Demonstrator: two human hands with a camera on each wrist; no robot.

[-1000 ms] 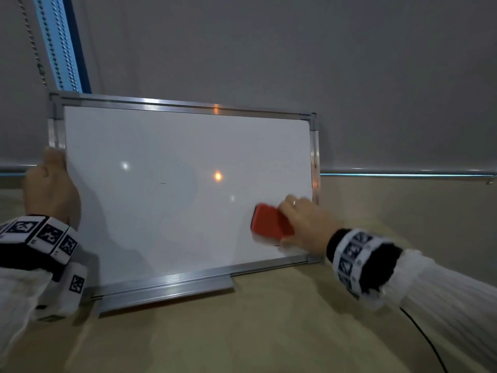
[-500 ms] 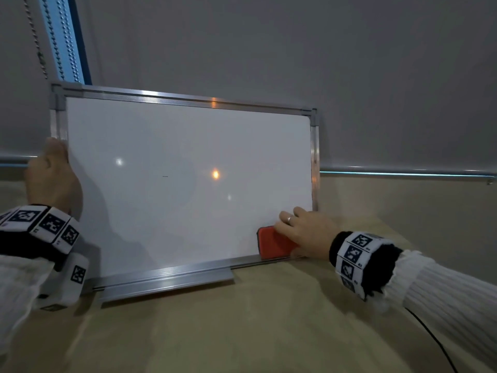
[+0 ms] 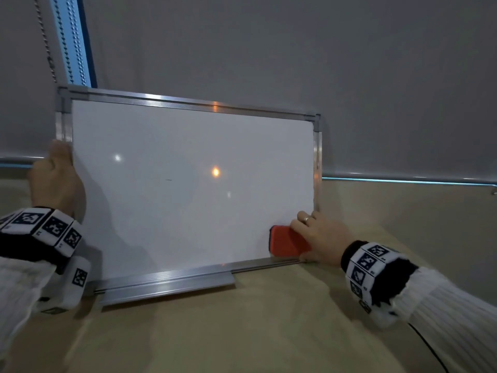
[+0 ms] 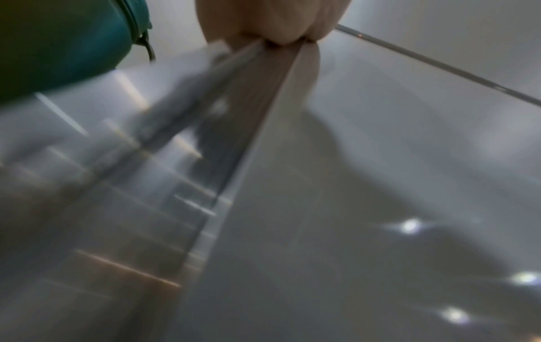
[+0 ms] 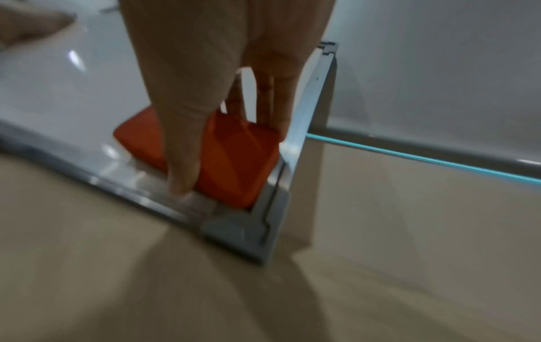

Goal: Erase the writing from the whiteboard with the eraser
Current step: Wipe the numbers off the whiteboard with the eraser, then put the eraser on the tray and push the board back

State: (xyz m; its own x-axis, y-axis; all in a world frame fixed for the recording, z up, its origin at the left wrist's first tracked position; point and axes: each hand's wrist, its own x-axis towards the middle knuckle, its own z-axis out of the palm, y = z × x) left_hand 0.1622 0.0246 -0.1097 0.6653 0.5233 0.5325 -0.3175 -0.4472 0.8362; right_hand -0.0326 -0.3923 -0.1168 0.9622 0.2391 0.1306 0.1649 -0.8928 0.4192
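Observation:
A metal-framed whiteboard stands upright on a tan table, leaning toward the grey blind behind it. Its surface is almost blank; one tiny dark dash shows near the middle. My right hand grips the red eraser against the board's lower right corner, thumb below and fingers above, as the right wrist view shows with the eraser tucked into the frame corner. My left hand grips the board's left frame edge, fingers behind it.
A metal pen ledge juts out from the board's bottom frame. A bead chain and a blue window strip rise at the upper left. A thin dark cable lies on the table under my right sleeve.
My right hand has slid the eraser down and to the right, from mid-height on the board's right side into the lower right corner. The left hand has kept its hold.

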